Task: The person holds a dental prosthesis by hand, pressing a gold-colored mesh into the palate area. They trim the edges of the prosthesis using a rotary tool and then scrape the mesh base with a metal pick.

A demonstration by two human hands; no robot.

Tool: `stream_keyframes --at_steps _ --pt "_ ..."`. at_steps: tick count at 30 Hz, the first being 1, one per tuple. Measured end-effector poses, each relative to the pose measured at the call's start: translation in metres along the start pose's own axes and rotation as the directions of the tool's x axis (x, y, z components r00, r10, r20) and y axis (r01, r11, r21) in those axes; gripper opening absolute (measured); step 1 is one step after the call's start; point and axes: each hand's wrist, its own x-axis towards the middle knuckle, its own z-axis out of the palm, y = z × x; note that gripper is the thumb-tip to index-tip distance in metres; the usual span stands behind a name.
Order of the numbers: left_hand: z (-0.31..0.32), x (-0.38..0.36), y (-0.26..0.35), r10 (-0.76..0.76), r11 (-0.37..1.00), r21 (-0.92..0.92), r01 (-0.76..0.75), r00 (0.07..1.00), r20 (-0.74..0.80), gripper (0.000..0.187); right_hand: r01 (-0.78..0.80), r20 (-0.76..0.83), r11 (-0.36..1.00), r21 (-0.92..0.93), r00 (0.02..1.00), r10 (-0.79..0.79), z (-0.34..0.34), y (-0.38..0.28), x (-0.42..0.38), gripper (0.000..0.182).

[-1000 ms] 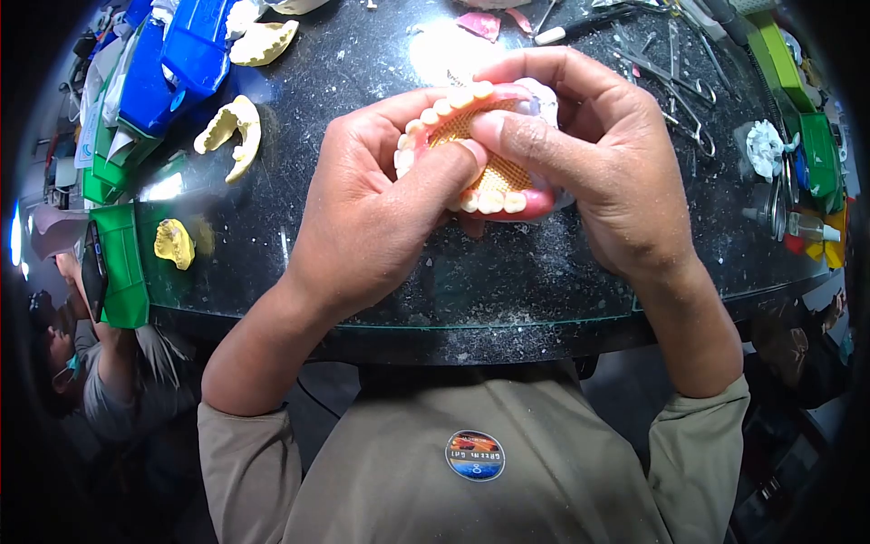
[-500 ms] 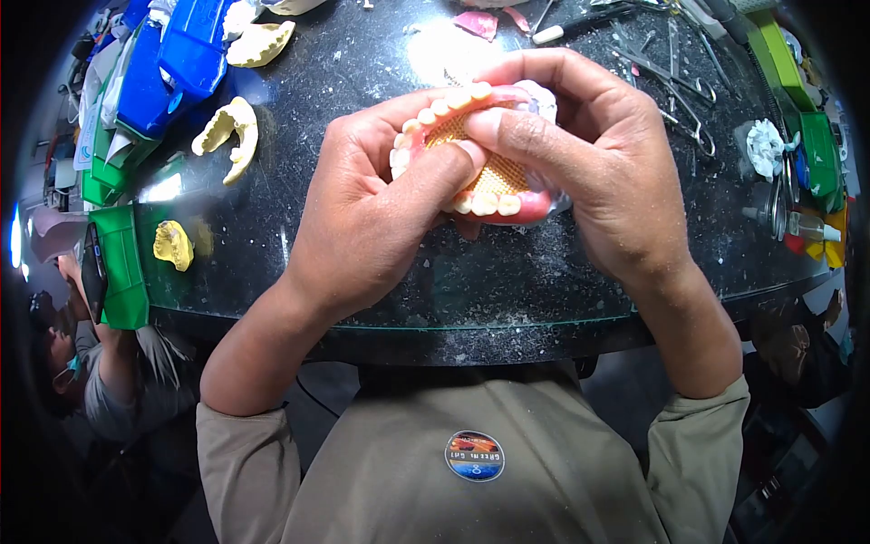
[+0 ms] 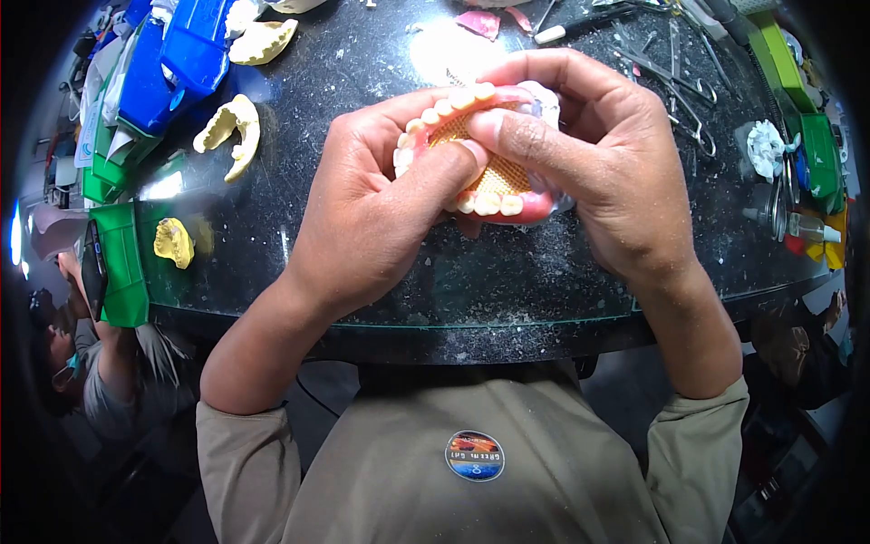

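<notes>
Head view: by the near desk edge [image 3: 507, 324], left hand [image 3: 367, 204] and right hand [image 3: 625, 168] closed around a denture [image 3: 501, 179]; I'd balance thumb pressure.

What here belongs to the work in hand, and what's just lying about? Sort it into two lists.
In the work:
arch-shaped pink denture with cream teeth and gold-coloured mesh
left hand and right hand, both holding it

Apparently just lying about:
cream horseshoe-shaped dental cast
small yellow plaster-like piece
crumpled white tissue-like wad
broken-looking pink piece
</notes>
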Motion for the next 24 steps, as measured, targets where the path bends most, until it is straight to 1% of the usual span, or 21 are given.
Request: stream_keyframes --at_steps 3,7,12,15,18,21,24 --pt "-0.0015 0.0005 -0.0031 0.005 1.0 0.015 -0.005 1.0 -0.002 0.04 0.003 -0.004 0.999 -0.039 1.0 -0.003 0.001 -0.0006 -0.0005 0.023" --pt "0.0001 -0.0007 -0.0002 -0.051 0.999 -0.021 0.05 0.999 -0.011 0.04 0.02 -0.009 0.993 -0.112 1.0 -0.021 0.0012 -0.0004 0.0002 0.022" --pt "-0.0004 -0.0003 -0.0005 -0.062 0.998 -0.024 0.062 0.998 -0.008 0.04 0.003 0.011 1.0 -0.029 1.0 -0.003 -0.0005 0.0007 0.0003 0.024" --pt "-0.0005 0.0005 -0.0029 -0.01 1.0 -0.004 0.01 1.0 -0.001 0.04 -0.031 0.023 0.999 0.018 0.999 0.03 -0.002 0.0002 0.0005 0.026" --pt "-0.001 -0.0019 0.0044 -0.071 0.997 -0.014 0.072 0.997 0.038 0.041 -0.044 0.03 0.999 0.02 0.999 0.043 -0.0028 -0.0007 0.0008 0.026" --pt "-0.0007 -0.0017 -0.0022 -0.002 1.0 -0.003 0.002 1.0 0.029 0.041 -0.055 0.036 0.998 0.031 0.998 0.054 -0.0025 -0.002 0.0008 0.026" --pt "-0.0006 -0.0022 -0.0044 0.004 1.0 0.004 -0.004 1.0 0.021 0.041 -0.068 0.033 0.997 0.039 0.997 0.067 -0.0013 -0.0041 0.0003 0.025"
